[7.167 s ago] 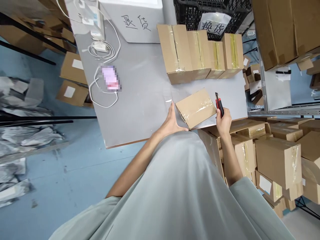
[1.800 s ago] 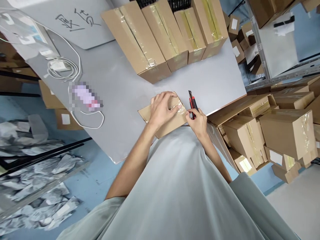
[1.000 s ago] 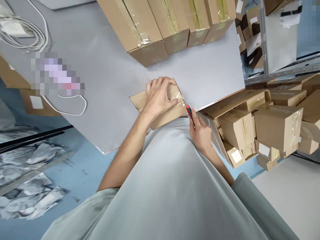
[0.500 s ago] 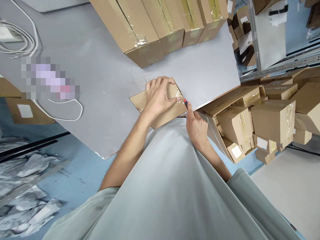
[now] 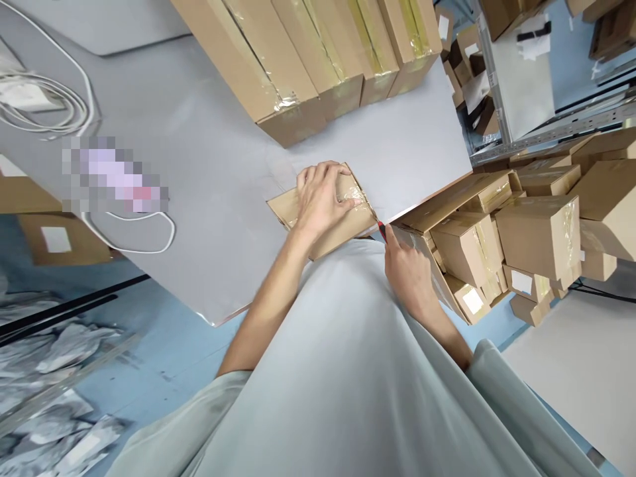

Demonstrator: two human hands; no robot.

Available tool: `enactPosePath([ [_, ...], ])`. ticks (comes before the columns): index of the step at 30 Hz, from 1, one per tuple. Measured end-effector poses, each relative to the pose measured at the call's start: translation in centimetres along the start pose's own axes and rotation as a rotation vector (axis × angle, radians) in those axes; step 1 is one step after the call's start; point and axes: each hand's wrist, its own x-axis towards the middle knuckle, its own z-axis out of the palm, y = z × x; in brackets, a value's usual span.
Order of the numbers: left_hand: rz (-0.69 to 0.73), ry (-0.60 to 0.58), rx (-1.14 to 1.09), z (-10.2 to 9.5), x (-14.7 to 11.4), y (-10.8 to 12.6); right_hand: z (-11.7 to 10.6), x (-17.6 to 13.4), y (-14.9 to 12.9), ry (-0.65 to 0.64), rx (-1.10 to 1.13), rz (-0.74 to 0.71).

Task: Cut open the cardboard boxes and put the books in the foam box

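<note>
A small cardboard box (image 5: 334, 236) with clear tape lies on the near part of the grey table, close to my shirt. My left hand (image 5: 318, 202) grips it from above, its fingers bent over the far edge and its thumb by the tape. In my right hand (image 5: 408, 268) is a red and black utility knife (image 5: 381, 228), with the forefinger stretched along it. The knife's tip is at the box's right corner; whether it touches the cardboard, I cannot tell.
Several taped cardboard boxes (image 5: 298, 122) stand in a row at the back of the table (image 5: 199, 199). To the right is a large open carton (image 5: 447, 205) full of smaller boxes. A coiled white cable (image 5: 74, 109) and a blurred-out object (image 5: 116, 175) lie at left.
My right hand has drawn the knife toward me and to the right, along the box's right edge to its near corner. My left hand keeps its grip on the box.
</note>
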Motion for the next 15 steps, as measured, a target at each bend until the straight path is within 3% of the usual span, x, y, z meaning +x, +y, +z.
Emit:
enactPosePath([
  [3, 0.041, 0.010, 0.000, -0.9, -0.2, 0.2, 0.9, 0.9, 2.0, 0.166, 0.275, -0.020],
  [5, 0.033, 0.056, 0.010, -1.7, -1.1, 0.2, 2.6, 3.8, 3.4, 0.257, 0.507, -0.002],
  [10, -0.173, 0.225, 0.044, -3.2, -6.2, -2.2, 8.6, 14.7, 5.1, 0.172, 1.037, 0.075],
  [15, -0.334, 0.232, 0.022, -3.9, -11.7, -7.3, 12.4, 22.1, 4.0, 0.029, 1.197, 0.083],
])
